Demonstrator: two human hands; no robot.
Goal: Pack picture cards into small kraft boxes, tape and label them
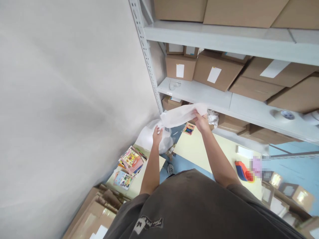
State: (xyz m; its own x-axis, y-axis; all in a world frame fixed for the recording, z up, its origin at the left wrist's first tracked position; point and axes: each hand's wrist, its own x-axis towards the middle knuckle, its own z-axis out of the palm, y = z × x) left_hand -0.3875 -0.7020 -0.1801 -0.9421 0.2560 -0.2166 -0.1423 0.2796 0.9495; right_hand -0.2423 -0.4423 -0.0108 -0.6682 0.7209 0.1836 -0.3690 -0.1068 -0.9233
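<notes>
A thin, white, translucent packing foam sheet stretches in the air between my hands. My right hand pinches its right end, close to the edge of the shelf. At the other end my left hand has its fingers closed on the white material. Below and behind the left hand lies a bulky heap of the same white material, against the wall; whether it joins the sheet I cannot tell. A small colourful boxed set lies on the pale yellow tabletop under my right forearm.
Picture books are piled on a second pale table at left. Cardboard boxes fill the metal shelves ahead, with safety glasses and a tape roll on one shelf. A red and blue object lies at right. Folded cardboard stands lower left.
</notes>
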